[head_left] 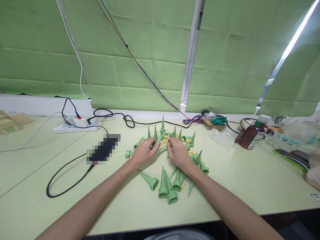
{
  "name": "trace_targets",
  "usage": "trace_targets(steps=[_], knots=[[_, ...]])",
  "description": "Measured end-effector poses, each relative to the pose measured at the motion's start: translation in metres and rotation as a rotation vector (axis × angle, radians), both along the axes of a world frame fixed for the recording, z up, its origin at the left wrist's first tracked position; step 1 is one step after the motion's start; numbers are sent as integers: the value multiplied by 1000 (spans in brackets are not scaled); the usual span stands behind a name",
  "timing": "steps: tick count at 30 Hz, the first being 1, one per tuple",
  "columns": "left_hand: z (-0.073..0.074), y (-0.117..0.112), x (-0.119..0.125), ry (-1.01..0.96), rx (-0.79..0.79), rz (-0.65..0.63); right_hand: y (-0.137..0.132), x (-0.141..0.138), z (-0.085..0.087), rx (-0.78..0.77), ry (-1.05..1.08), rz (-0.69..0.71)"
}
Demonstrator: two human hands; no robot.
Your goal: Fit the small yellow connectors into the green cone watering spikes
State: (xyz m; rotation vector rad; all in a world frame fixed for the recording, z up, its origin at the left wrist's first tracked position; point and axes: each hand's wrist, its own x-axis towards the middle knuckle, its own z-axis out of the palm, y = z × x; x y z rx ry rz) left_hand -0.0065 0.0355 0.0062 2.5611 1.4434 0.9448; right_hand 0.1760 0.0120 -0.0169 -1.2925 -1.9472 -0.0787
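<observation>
My left hand [145, 150] is closed around a green plastic watering spike [158, 141], a hollow cone with its tip pointing up and right. Just to the right, my right hand [179, 154] dips with curled fingers into a heap of small yellow plastic pieces [164, 141]; whatever its fingertips pinch is hidden. More green spikes surround both hands. Some stand upright at the back, like the tall spike [162, 125]. Others lie in front, among them a spike [150, 181] on its side and a spike [171, 191] with its wide end toward me.
A black cable loops around a blurred-out dark device [104, 149] on the left. Behind it lies a white power strip [77, 125]. To the right are a brown bottle [250, 136], a small cardboard box [213, 124] and a green-edged phone [291, 158]. The table's front edge [150, 230] runs close to me.
</observation>
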Motion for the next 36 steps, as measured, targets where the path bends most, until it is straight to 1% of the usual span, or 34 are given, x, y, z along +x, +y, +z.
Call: trace_targets(steps=[5, 11, 14, 22, 29, 36], knots=[[-2, -4, 3, -100, -45, 40, 4, -1, -2, 2, -195, 21], [-8, -2, 5, -167, -90, 17, 6, -9, -3, 11, -401, 129], [-11, 0, 5, -183, -110, 19, 8, -11, -5, 9, -456, 152], [-11, 1, 3, -207, -118, 20, 8, -8, -6, -20, -491, 158], [-13, 1, 4, -220, -115, 3, 7, -6, -3, -40, -462, 176], [-15, 3, 4, -203, -92, 11, 8, -5, -3, -52, -410, 190]])
